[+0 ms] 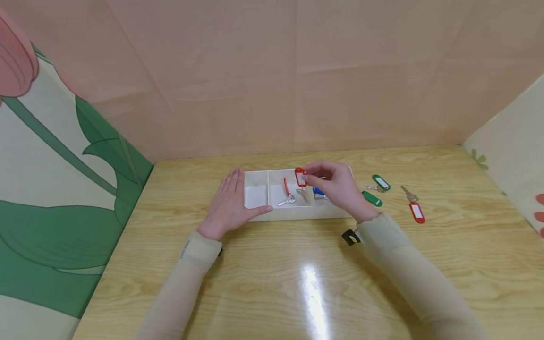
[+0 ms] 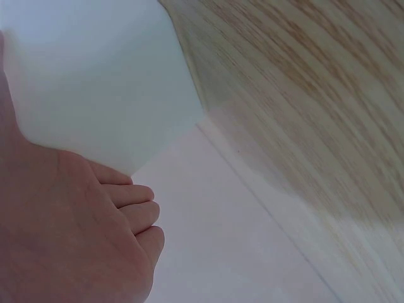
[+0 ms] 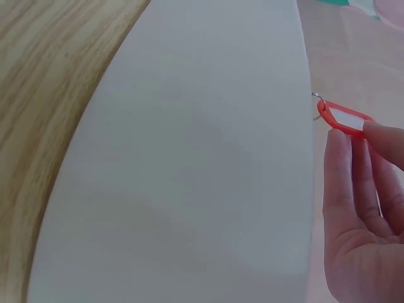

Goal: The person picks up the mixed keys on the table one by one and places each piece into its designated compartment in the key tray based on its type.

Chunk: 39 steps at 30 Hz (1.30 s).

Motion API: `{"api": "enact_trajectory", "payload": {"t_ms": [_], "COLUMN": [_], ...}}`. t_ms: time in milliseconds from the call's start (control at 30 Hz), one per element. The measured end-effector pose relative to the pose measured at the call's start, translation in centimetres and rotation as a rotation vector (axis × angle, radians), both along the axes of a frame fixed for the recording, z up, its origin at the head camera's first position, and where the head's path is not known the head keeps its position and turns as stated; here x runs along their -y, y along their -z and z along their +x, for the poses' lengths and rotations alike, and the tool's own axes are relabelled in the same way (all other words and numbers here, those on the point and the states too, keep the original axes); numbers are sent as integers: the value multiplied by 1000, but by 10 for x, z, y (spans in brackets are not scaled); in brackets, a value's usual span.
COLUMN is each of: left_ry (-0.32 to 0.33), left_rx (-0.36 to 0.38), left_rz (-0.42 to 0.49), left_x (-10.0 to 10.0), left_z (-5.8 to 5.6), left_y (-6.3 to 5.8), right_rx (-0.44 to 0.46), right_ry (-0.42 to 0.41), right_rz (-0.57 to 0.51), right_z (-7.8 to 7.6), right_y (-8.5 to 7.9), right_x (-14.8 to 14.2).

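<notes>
A white box [image 1: 293, 214] with compartments lies on the table. My left hand [image 1: 229, 200] rests against its left end, fingers straight and thumb along the front wall; the left wrist view shows the palm [image 2: 69, 233] beside the white wall. Above the middle compartment my right hand [image 1: 335, 184] pinches a red key tag [image 1: 300, 177] between thumb and fingers. A key [image 1: 302, 194] appears below that tag. Inside the middle compartment lies another key [image 1: 289, 200] with a red tag [image 1: 286, 186]. Something blue [image 1: 318, 191] with a key sits in the right compartment, partly hidden by my right hand.
Right of the box lie a green-tagged key [image 1: 381, 182], another green tag [image 1: 372, 198] and a key with a red tag [image 1: 417, 212]. A pinkish covering [image 1: 293, 94] stands behind the table [image 1: 263, 283]. Patterned panels [image 1: 51, 226] flank it.
</notes>
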<state>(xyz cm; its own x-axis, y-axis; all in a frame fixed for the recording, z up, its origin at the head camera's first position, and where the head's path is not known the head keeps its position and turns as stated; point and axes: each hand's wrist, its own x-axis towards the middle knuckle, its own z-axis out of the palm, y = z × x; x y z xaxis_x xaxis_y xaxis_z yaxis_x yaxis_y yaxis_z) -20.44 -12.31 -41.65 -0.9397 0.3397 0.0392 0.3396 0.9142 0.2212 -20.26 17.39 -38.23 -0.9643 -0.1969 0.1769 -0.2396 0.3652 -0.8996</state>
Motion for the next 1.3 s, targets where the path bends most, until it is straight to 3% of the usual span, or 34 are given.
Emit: {"api": "enact_trajectory", "payload": {"t_ms": [900,1300], "left_ry": [-8,-1], "left_rx": [17,2], "left_rz": [-10,-2], "left_x": [-1,-1], "left_z": [1,1], "left_y": [-1,0], "right_rx": [62,34], "right_ry": [41,24], "right_rz": [90,96], "right_z": [-14,-14], "right_y": [2,1], "right_x": [7,5]}}
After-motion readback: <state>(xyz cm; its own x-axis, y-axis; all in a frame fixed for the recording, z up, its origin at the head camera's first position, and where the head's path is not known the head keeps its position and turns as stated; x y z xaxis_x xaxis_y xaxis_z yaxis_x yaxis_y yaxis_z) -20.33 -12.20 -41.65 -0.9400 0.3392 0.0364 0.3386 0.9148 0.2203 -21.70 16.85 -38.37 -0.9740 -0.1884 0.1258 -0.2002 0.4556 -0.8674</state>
